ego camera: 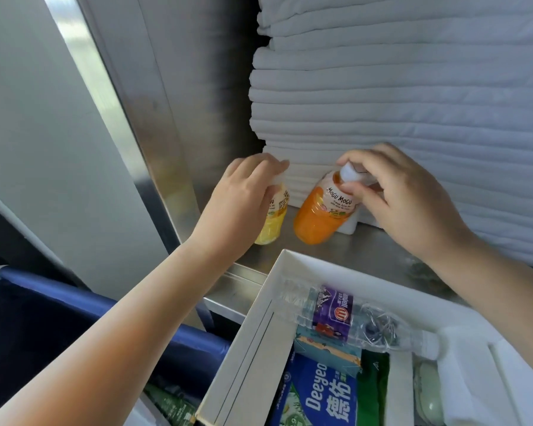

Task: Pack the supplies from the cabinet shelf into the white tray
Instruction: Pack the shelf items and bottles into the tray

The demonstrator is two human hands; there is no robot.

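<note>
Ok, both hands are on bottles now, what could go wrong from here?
The right hand pinches the tilted orange bottle only at its cap, so it could slip when lifted. The white tray already looks crowded, with a water bottle lying across it, so another bottle may not settle flat.

Left hand (243, 192) hides the yellow bottle's (270, 230) cap and upper label. White tray (259, 318) cut off at near and right edges. Orange bottle (316, 221) small print illegible.

Bare left grip (243, 195) and right grip (410, 201), short nails, smooth bare forearms (154, 302).
</note>
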